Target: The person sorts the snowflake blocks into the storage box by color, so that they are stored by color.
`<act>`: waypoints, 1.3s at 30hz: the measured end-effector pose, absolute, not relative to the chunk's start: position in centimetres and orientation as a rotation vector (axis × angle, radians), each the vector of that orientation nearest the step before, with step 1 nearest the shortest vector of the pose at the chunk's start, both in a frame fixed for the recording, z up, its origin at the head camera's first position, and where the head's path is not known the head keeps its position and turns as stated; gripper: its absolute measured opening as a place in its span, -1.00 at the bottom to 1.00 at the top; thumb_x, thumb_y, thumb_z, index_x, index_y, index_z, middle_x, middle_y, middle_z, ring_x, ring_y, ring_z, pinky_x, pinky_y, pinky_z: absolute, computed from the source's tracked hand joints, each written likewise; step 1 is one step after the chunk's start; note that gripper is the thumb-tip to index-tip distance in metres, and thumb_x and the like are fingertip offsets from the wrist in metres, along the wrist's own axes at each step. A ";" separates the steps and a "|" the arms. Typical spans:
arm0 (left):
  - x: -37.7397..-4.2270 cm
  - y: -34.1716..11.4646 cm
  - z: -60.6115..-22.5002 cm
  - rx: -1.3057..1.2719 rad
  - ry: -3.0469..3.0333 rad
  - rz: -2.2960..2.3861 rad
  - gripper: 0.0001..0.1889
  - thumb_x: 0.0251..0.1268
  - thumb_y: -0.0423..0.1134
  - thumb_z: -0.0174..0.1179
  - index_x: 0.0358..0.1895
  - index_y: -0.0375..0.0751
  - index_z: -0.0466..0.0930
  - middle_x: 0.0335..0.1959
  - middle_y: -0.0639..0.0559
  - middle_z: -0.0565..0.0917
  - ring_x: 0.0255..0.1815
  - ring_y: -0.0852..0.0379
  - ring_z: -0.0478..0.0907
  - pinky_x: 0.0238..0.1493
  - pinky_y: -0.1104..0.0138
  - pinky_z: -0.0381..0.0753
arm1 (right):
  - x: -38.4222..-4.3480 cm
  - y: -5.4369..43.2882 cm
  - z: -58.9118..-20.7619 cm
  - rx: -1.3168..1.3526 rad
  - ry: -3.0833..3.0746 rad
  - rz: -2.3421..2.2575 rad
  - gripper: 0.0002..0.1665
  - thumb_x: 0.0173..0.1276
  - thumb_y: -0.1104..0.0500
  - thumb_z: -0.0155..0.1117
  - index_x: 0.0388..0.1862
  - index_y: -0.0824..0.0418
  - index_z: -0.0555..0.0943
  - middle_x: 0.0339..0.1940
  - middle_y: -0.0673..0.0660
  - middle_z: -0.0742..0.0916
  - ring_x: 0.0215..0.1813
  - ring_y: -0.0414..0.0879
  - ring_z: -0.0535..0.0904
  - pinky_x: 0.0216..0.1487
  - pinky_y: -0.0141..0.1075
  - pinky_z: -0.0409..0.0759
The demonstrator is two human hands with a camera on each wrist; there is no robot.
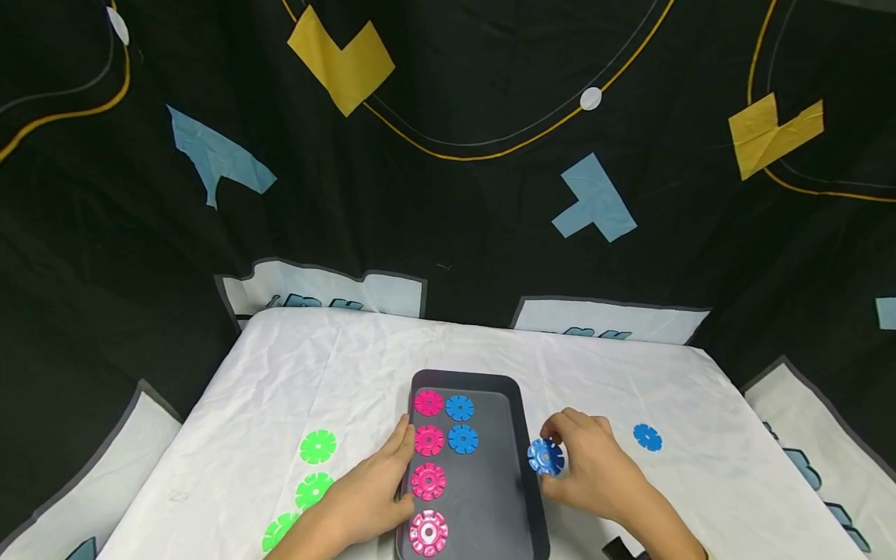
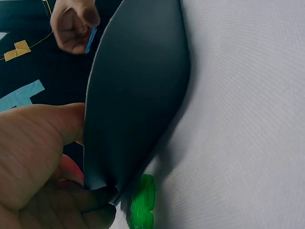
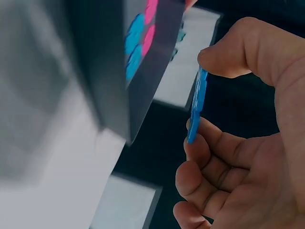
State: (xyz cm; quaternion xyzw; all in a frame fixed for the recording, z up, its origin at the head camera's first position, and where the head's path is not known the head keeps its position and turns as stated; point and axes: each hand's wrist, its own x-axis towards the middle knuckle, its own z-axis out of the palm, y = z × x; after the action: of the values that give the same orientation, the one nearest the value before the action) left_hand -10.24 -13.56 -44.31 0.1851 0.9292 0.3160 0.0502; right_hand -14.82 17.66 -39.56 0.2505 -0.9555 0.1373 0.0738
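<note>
My right hand [image 1: 591, 470] pinches a blue notched flower disc [image 1: 546, 457] between thumb and fingers, just outside the tray's right rim. The right wrist view shows this blue disc [image 3: 197, 105] edge-on. At the dark grey tray [image 1: 490, 498], my left hand [image 1: 371, 490] grips the left rim; the left wrist view has its thumb and fingers at the tray wall [image 2: 136, 95]. Inside the tray, several pink discs [image 1: 428, 482] form a column along the left side. Two blue discs [image 1: 463, 439] lie beside the upper pink ones.
Several green discs [image 1: 318, 446] lie on the white cloth left of the tray, partly behind the left forearm. Another blue disc [image 1: 647, 437] lies right of my right hand. A black curtain [image 1: 462, 233] hangs behind the table.
</note>
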 end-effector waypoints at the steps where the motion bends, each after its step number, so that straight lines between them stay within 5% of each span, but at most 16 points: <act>1: -10.2 -13.6 -44.3 0.564 2.827 0.966 -0.10 -0.02 -0.29 0.22 0.45 -0.55 0.06 0.54 -0.35 -0.08 0.42 -0.11 0.20 0.28 0.04 0.36 | -15.0 17.2 -39.5 0.774 -2.862 0.410 -0.54 -0.33 0.06 0.44 -0.31 -0.03 0.55 -0.42 -0.23 0.48 -0.31 -0.32 0.38 0.03 -0.16 0.30; 17: -10.2 -13.5 -44.2 0.563 2.819 0.941 -0.10 -0.01 -0.27 0.22 0.45 -0.54 0.07 0.54 -0.35 -0.10 0.39 -0.10 0.26 0.22 0.09 0.45 | -16.3 10.3 -40.6 1.213 -2.894 0.221 -0.52 -0.24 -0.07 0.47 -0.29 0.03 0.58 -0.39 -0.19 0.53 -0.29 -0.28 0.41 -0.15 -0.19 0.29; 39: -10.2 -13.7 -44.2 0.539 2.805 0.984 -0.10 0.01 -0.25 0.25 0.45 -0.52 0.08 0.54 -0.34 -0.09 0.44 -0.12 0.16 0.31 0.06 0.32 | -17.3 7.4 -42.6 1.314 -3.033 -0.048 -0.46 -0.20 -0.20 0.54 -0.25 0.03 0.62 -0.38 -0.17 0.58 -0.28 -0.27 0.52 -0.22 -0.23 0.33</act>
State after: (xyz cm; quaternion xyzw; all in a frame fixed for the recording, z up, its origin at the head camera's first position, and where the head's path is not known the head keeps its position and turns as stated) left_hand -10.25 -13.69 -44.19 0.1781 0.9268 0.3250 0.0605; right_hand -17.35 7.38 -42.58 0.3962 -0.9144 -0.0144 -0.0821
